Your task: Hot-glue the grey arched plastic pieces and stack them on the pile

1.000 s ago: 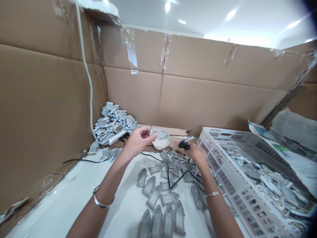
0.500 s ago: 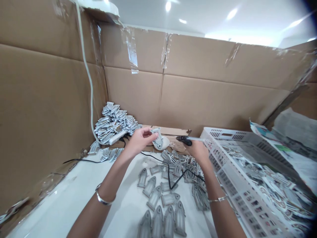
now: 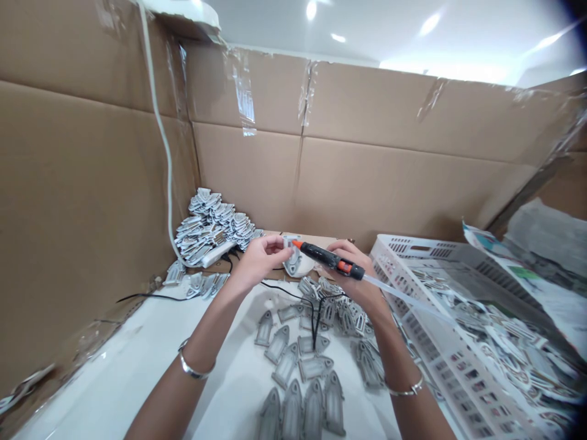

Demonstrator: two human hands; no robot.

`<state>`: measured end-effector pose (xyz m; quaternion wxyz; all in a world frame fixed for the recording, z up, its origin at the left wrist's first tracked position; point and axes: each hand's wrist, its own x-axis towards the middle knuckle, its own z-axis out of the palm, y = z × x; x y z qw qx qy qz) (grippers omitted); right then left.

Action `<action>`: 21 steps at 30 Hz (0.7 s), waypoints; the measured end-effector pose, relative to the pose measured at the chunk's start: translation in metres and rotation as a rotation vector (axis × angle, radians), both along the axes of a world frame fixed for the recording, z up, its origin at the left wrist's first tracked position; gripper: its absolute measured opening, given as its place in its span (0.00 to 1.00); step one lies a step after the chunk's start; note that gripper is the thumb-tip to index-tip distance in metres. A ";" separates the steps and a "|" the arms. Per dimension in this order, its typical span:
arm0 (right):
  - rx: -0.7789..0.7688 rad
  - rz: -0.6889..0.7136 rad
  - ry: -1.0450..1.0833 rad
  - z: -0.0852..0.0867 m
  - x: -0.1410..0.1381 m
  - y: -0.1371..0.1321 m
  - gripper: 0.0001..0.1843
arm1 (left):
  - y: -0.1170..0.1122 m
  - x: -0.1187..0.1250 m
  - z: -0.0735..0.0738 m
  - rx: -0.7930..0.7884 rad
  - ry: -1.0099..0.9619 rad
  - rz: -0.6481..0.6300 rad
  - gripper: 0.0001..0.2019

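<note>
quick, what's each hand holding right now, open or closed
Left hand: closed, pinching a small gray frame.
Right hand: closed around a glue gun, aimed at that frame; contact can't be told.

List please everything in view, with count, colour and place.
Glue gun: one, black and orange, in right hand
Held piece: one, grey, in left hand
Rounded object: one, white, behind held piece
Table: one, white, below
Loose pieces: many, grey, on table
Stacked pieces: many, whitish-grey, far left corner
Bar: one, white, beside stacked pieces
Crate: one, white, right
Crate pieces: uncountable, white and grey, in crate
Sheets: several, whitish, at crate's right side
Cord: count unclear, black, across table
Cable: one, white, left corner
Cardboard walls: several, brown, around
Ceiling lights: several, white, above
Bracelets: two, silvery, on forearms
Hands: two, bare, centre
</note>
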<state>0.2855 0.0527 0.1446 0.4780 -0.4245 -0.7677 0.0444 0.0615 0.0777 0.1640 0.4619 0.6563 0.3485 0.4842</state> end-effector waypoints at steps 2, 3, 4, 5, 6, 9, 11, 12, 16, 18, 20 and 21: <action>0.011 -0.010 -0.003 -0.001 0.000 0.001 0.03 | 0.000 0.000 0.000 0.006 -0.006 0.003 0.08; 0.016 -0.021 -0.006 -0.001 0.001 0.001 0.03 | 0.000 0.000 0.000 0.009 -0.008 0.004 0.08; 0.022 -0.032 -0.012 -0.002 0.001 0.001 0.04 | 0.000 0.000 0.000 0.013 -0.008 0.005 0.08; 0.028 -0.040 -0.025 -0.002 0.001 0.002 0.04 | 0.000 0.000 0.000 0.017 -0.009 0.005 0.09; 0.036 -0.046 -0.040 -0.003 0.002 0.002 0.04 | 0.000 0.000 0.000 0.020 -0.008 0.005 0.09; 0.058 -0.065 -0.080 -0.004 0.003 0.002 0.05 | 0.000 0.000 -0.001 0.024 -0.008 -0.003 0.08; 0.079 -0.084 -0.105 -0.004 0.003 0.002 0.06 | 0.000 0.001 -0.002 0.027 -0.010 -0.008 0.08; 0.088 -0.093 -0.117 -0.004 0.004 0.002 0.06 | 0.000 0.001 -0.003 0.030 -0.010 -0.007 0.08; 0.106 -0.122 -0.165 -0.006 0.004 0.003 0.08 | 0.002 0.002 -0.005 0.041 -0.006 -0.001 0.08; 0.121 -0.145 -0.180 -0.008 0.003 0.003 0.09 | 0.002 0.002 -0.005 0.045 -0.001 0.003 0.08; 0.136 -0.166 -0.193 -0.009 0.002 0.003 0.09 | 0.002 0.002 -0.004 0.046 0.013 0.017 0.09; 0.143 -0.171 -0.195 -0.009 0.001 0.003 0.09 | 0.002 0.002 -0.004 0.045 0.022 0.026 0.09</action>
